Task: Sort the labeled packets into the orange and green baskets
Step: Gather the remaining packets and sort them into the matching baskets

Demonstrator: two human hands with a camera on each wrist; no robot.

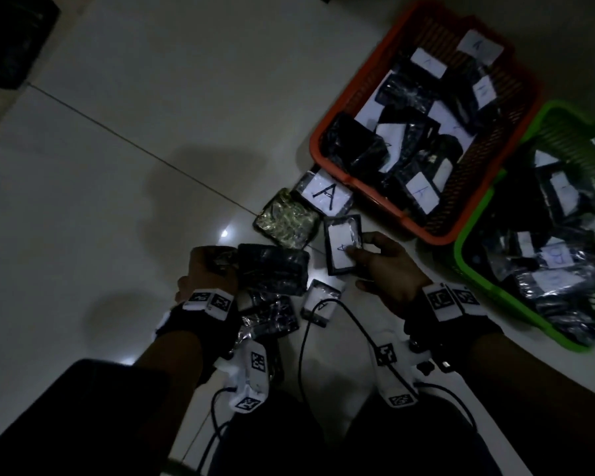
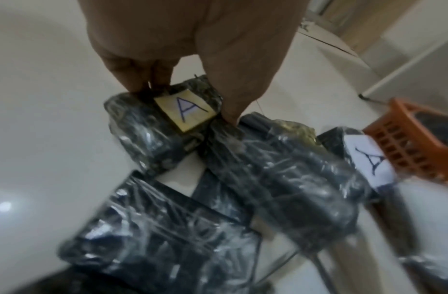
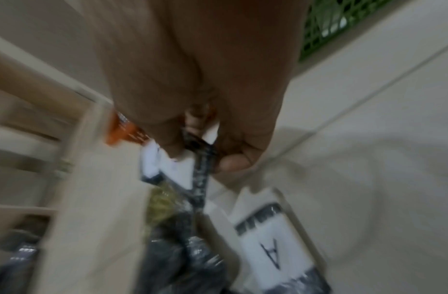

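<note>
Both hands pinch A-labelled packets: left hand (image 1: 207,269) one, right hand (image 1: 389,266) another beside the orange basket (image 1: 327,132).

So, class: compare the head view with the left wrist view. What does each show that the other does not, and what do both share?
Only the head view shows the green basket, the right hand and the white-labelled packet that it pinches. Only the left wrist view shows the A on the yellowish label of the packet in the left hand's grip. Both show the orange basket and the wrapped packets on the floor.
</note>
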